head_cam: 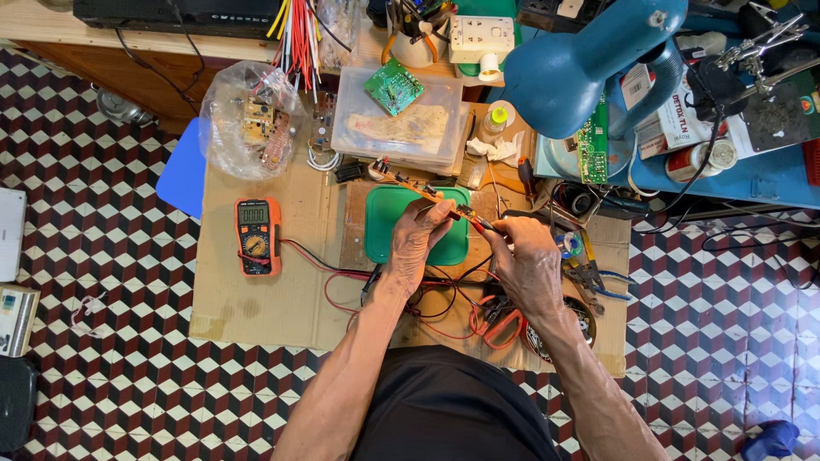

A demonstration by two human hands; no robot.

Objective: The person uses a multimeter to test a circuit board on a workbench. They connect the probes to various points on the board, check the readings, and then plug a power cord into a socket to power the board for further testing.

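Person seated on the floor over a cardboard work mat (256, 307). Left hand (416, 242) is closed around a long narrow circuit board (418, 186), gripping its near end; the board runs off toward 10 o'clock, raised above a green tray (384, 226) rather than resting on it. Right hand (525, 256) is pinched tight on a thin red-tipped probe (478, 224), whose tip meets the board's near end just at 3 o'clock of the left thumb.

Handling, as I judge it: the board looks light and stiff, but thin, with small parts standing on its face. Those would be the fragile points. The bare long edges look like the safe places to hold, as the left fingers seem to do; a grip at one end leaves the far end free to wag.

Room: tight. At 12 o'clock of the hands sits a clear plastic box (397, 128) with a small green board on its lid; a blue desk lamp (581, 68) overhangs at 1 o'clock. An orange multimeter (257, 236) lies at 9 o'clock, well apart. Red and black leads (444, 303) loop at 6 o'clock, close under both wrists, where they could snag. Pliers (589, 277) lie just beside the right hand at 3 o'clock. The freest stretch is bare cardboard toward 8 o'clock.
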